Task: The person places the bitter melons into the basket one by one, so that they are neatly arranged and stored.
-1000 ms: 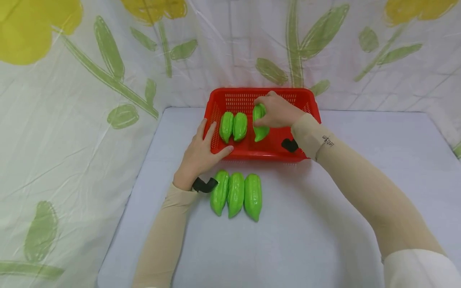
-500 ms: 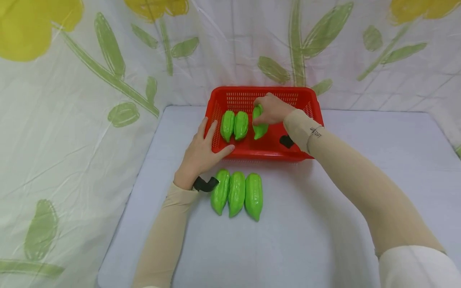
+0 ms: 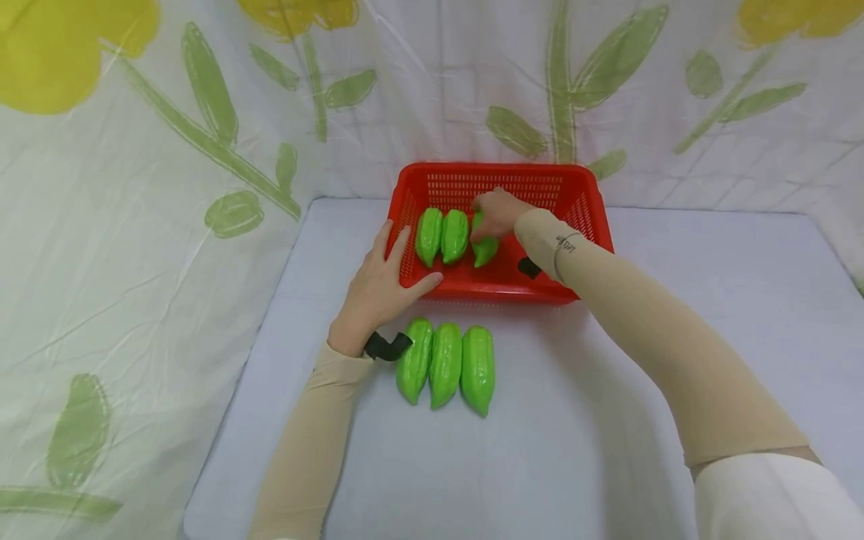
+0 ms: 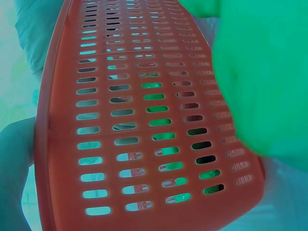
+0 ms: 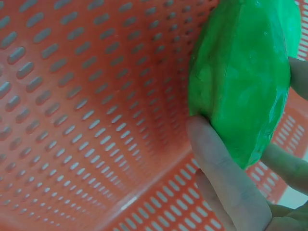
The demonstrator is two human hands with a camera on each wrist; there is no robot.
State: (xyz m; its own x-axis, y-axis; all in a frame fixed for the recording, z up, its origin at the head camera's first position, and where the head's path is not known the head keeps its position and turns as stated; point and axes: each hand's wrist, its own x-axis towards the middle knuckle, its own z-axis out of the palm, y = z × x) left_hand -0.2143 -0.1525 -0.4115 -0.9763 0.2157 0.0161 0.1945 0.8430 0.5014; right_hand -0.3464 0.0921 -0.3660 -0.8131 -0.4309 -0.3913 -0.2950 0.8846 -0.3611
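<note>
We grasp a green fruit (image 3: pixel 487 250) inside the red basket (image 3: pixel 499 289)

Our left fingers (image 3: pixel 400 244) lie spread, not clenched, at the basket's left rim; a light press there, we judge, steadies it. Just right of them lie two loose fruits (image 3: pixel 430 236); nearer us, three more fruits (image 3: pixel 446 365) rest on the tabletop (image 3: pixel 553 420). Our right fingers (image 5: pixel 221 173) grasp the held fruit; we do best to pinch gently and align it with its neighbours. The back rim stands beyond these fingers; the most room inside lies to their right.
</note>
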